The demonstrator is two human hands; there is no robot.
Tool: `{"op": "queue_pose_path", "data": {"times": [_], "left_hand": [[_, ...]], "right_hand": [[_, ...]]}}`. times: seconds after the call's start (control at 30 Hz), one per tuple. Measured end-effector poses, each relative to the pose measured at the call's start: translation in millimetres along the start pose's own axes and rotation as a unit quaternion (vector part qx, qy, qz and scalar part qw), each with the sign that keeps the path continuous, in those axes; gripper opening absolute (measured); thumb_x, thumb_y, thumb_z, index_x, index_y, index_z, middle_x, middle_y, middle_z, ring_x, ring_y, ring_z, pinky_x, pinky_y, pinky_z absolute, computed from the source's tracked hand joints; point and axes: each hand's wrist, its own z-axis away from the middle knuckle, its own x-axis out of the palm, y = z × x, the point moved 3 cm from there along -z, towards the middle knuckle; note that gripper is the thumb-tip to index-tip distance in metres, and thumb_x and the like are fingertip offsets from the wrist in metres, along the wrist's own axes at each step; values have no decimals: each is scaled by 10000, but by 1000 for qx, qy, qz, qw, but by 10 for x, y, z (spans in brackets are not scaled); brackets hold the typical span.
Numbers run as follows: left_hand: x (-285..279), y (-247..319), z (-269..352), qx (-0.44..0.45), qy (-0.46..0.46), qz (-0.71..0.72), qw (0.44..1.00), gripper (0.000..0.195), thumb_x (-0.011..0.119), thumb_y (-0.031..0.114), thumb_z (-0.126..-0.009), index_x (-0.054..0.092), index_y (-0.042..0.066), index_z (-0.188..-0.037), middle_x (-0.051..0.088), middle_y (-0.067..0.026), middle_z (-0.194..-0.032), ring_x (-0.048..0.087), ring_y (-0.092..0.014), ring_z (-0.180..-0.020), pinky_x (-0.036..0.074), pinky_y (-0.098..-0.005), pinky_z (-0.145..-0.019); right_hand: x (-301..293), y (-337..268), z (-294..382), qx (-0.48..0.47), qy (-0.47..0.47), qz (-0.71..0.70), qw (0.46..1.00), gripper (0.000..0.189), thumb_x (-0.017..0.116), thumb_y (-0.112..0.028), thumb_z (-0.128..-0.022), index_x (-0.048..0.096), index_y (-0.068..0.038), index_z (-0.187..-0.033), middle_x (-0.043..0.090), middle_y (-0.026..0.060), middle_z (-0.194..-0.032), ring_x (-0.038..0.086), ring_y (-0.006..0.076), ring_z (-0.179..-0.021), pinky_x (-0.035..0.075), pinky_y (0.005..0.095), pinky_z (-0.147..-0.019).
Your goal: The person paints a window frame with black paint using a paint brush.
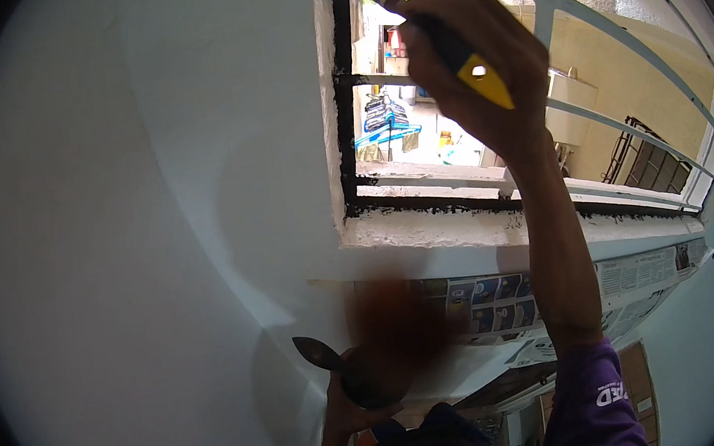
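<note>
My right hand (496, 58) is raised at the window and grips a paintbrush (443, 44) with a black and yellow handle. Its dark bristles touch the upper part of the window frame's left side (347, 126). Black paint coats that side and the bottom strip of the frame (446, 206), with ragged edges on the white sill. Low in the view, my left hand (334, 408) holds a dark, round container (373, 378). A dark, tapered handle (316, 352) sticks out beside it. Just above the container is a blurred reddish-brown shape (400, 323) that I cannot identify.
Pale metal grille bars (546, 0) cross the window opening; some have black paint at their left ends. Newspaper sheets (496, 303) hang on the wall under the sill (423, 232). A plain pale wall (89, 218) fills the left. Hangers (389, 128) show outside.
</note>
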Motion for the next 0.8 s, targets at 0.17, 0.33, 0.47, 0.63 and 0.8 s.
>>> {"op": "queue_pose_path", "data": {"times": [0.17,0.33,0.47,0.63,0.8], "left_hand": [[9,-9,-19,-31,-6,11,999,1026,858,253,-437,292,0,-1255,460,-134,-1167,473,-239,-1100,403,-374,-922],[52,32,-50,-21,-14,1,1000,1019,868,234,-432,297,11,-1246,464,-134,-1179,475,-244,-1108,399,-380,-937],[67,-46,-10,0,-7,12,1000,1014,877,221,-423,302,21,-1233,472,-128,-1177,475,-241,-1114,391,-377,-952],[61,92,-39,-14,-12,-12,1000,1021,878,215,-413,303,18,-1233,473,-129,-1176,473,-241,-1115,386,-376,-955],[71,166,-58,5,-27,-19,999,1031,879,216,-403,303,16,-1234,471,-129,-1181,472,-244,-1116,382,-376,-956]], "right_hand": [[-7,-18,138,52,-47,-53,996,161,644,-30,-730,633,-35,-891,624,61,-776,605,118,-663,477,221,-570],[-73,-28,223,62,-53,-74,994,161,638,-44,-741,634,-42,-901,636,69,-792,614,127,-666,481,218,-569],[-121,-58,250,95,-31,-91,991,116,658,-62,-690,627,-43,-800,613,57,-706,594,140,-605,475,258,-567],[-95,6,192,140,-30,-88,986,120,649,-113,-697,631,-28,-780,620,43,-696,580,127,-589,472,253,-574],[-200,227,183,368,-76,-128,918,233,625,-187,-787,638,-45,-971,633,57,-798,583,91,-667,470,224,-572]]}}
